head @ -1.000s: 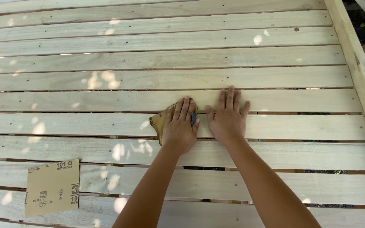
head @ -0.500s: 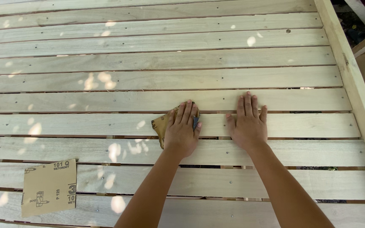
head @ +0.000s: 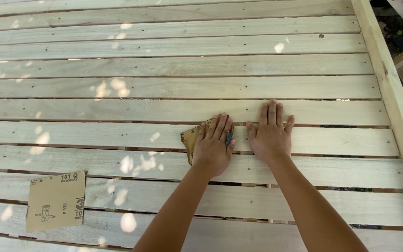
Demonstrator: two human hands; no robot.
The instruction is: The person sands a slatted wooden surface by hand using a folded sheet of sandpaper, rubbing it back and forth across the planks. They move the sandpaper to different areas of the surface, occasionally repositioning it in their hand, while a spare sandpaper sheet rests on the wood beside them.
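Note:
My left hand (head: 213, 145) lies palm down on a folded piece of brown sandpaper (head: 191, 138) and presses it against a pale wooden slat (head: 94, 135). The paper's left edge and a bit of dark backing by my thumb stick out from under the fingers. Just to its right, my right hand (head: 269, 133) rests flat on the same slat with fingers spread and nothing under it. The two hands are a thumb's width apart.
The surface is a frame of several long horizontal slats with narrow gaps, nailed to a thicker side rail (head: 388, 74) on the right. A spare sheet of sandpaper (head: 55, 200) lies back side up at the lower left. Dappled sunlight spots the wood.
My left hand has slid the sandpaper slightly to the right along the slat. My right hand has shifted right and a little nearer to me, staying flat on the wood.

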